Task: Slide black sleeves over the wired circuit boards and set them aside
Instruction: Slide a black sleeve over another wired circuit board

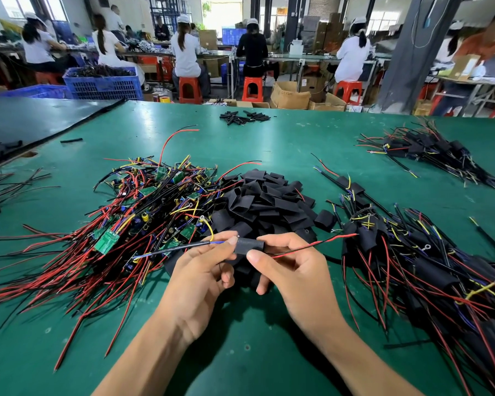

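Holding one black sleeve over the table, my left hand pinching its wires, my right hand gripping the sleeve, loose sleeve pile just behind.

both hands pinching sleeve (wires trailing)

Circuit board — out of sight inside the black sleeve

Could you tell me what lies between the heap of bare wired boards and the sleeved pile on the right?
In the head view, a mound of loose black sleeves fills that stretch.
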`<control>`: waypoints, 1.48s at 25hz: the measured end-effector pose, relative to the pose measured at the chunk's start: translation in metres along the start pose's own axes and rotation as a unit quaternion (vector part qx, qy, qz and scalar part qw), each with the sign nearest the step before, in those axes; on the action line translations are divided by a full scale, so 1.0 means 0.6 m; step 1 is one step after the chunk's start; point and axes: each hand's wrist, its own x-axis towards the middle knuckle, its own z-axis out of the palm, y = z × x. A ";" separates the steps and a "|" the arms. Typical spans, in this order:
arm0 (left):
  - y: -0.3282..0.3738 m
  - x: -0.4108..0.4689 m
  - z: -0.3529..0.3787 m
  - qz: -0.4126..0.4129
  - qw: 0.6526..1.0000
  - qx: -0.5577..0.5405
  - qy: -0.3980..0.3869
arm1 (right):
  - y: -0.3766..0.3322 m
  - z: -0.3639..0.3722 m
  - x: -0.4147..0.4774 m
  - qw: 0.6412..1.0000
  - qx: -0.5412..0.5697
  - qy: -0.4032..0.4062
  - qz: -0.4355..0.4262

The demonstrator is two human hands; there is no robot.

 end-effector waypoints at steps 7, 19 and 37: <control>-0.001 -0.002 0.000 0.006 1.000 0.001 -0.018 | -0.001 -0.006 0.000 0.998 -0.059 -0.005 -0.007; 0.000 -0.007 -0.003 0.010 0.997 0.006 -0.077 | 0.000 0.000 0.008 0.999 0.041 0.012 0.033; -0.002 -0.009 -0.002 0.140 0.978 0.148 -0.054 | -0.002 -0.008 0.015 0.994 0.067 -0.001 0.091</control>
